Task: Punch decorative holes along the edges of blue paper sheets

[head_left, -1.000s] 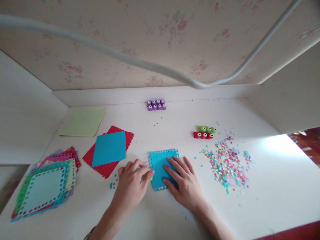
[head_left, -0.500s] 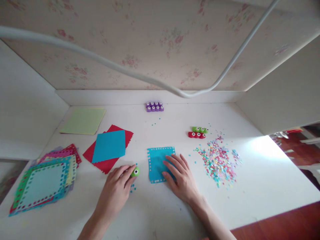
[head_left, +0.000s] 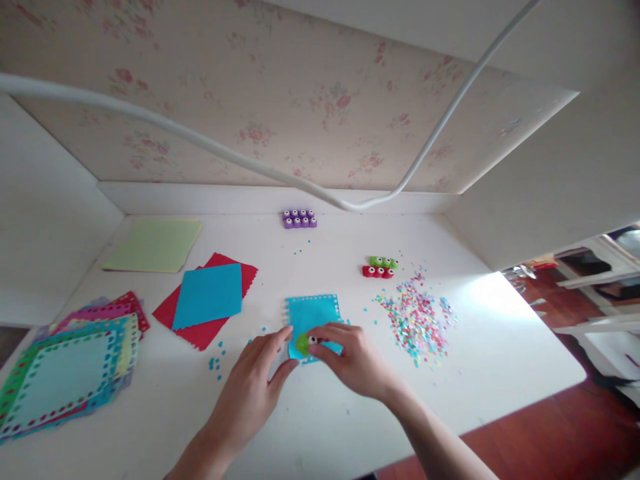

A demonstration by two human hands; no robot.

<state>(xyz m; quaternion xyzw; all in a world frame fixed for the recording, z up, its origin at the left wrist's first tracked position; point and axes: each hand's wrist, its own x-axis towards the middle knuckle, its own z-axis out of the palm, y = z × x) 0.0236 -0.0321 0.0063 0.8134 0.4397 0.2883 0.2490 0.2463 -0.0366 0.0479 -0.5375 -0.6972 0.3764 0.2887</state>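
Note:
A blue paper square [head_left: 315,312] with punched holes along its edges lies on the white desk [head_left: 350,413]. A small green paper punch [head_left: 302,344] sits on its lower left corner. My right hand [head_left: 350,363] comes in from the right, with thumb and fingers closed around the punch. My left hand [head_left: 255,390] reaches in from the left with fingers stretched out. Its fingertips touch the paper's edge right beside the punch.
A heap of coloured paper bits [head_left: 415,319] lies to the right, with green punches [head_left: 383,262] and red punches [head_left: 377,272] behind it. Purple punches [head_left: 299,219] stand at the back. To the left are blue-on-red sheets [head_left: 207,297], a pale green sheet [head_left: 153,245] and a stack of punched sheets [head_left: 65,373].
The green punch went from my left hand, left of the paper, onto the paper's lower corner, where my right hand now grips it. My view has shifted right.

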